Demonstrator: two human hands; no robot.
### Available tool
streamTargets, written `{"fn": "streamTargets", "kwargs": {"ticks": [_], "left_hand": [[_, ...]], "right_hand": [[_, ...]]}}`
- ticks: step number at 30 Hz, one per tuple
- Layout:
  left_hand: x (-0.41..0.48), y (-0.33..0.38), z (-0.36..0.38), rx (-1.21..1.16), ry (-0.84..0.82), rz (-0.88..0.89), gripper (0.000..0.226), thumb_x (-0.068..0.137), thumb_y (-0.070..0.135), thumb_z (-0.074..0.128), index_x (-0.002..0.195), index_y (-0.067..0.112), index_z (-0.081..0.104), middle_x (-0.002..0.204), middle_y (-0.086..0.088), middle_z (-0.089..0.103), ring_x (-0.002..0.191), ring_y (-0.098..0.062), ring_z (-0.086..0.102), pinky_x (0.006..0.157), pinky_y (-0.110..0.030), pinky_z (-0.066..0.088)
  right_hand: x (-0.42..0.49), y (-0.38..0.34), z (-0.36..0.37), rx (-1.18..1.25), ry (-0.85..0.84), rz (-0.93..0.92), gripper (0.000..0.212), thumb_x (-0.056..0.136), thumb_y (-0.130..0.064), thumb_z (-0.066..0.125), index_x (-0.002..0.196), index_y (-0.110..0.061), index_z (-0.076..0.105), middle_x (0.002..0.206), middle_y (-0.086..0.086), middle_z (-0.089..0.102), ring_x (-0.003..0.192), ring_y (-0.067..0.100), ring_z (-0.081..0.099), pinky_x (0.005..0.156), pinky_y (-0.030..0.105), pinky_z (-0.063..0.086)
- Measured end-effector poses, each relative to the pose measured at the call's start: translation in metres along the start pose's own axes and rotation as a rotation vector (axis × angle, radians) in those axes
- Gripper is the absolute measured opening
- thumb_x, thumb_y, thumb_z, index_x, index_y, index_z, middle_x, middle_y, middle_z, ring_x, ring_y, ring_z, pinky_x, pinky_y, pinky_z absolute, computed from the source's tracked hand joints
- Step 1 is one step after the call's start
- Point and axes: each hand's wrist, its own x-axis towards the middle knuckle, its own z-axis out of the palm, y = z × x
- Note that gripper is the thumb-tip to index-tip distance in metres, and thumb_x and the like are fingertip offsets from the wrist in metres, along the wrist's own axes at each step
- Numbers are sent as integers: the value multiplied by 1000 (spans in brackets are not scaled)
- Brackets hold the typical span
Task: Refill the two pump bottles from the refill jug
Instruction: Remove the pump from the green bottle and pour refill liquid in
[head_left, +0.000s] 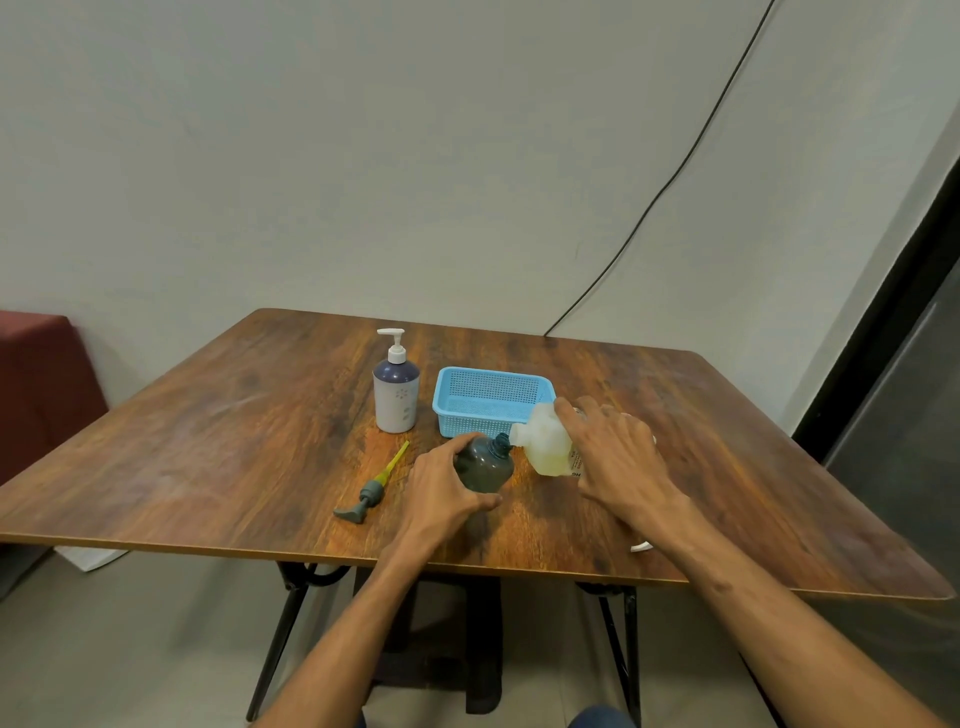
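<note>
A dark grey pump bottle (485, 464) stands open-necked on the wooden table (234, 431), and my left hand (441, 486) grips its body. My right hand (615, 457) holds the translucent refill jug (545, 441), tipped on its side with its spout at the dark bottle's neck. Pale yellow liquid sits low in the jug. The dark bottle's pump head (371, 488), with a yellow-green tube, lies on the table to the left. A white and purple pump bottle (396, 392) stands upright farther back, its pump on.
A light blue mesh basket (491, 400) sits just behind the jug and the dark bottle. A small white object (641, 545) peeks out by my right forearm near the table's front edge. A black cable (649, 208) hangs down the wall behind.
</note>
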Motion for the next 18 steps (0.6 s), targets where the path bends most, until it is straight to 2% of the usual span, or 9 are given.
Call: {"fn": "streamTargets", "kwargs": {"ticks": [9,18], "left_hand": [[0,2,2,24,-3,-10,91,59,36,93,140,25,52,131,5,63,116,-9,57,101,-36,53],[1,4,3,21,5,-9,89,60,34,93,140,24,53,130,5,63,114,-9,58,100,-33,53]], "right_hand": [[0,0,-1,-4,9,-2,90,78,-30,80,150,-23,27,146,10,46,126,31,53,97,44,49],[0,1,-2,1,7,2,91,79,-32,80,151,-24,25,147,9,46,129,31,51,101,45,48]]}}
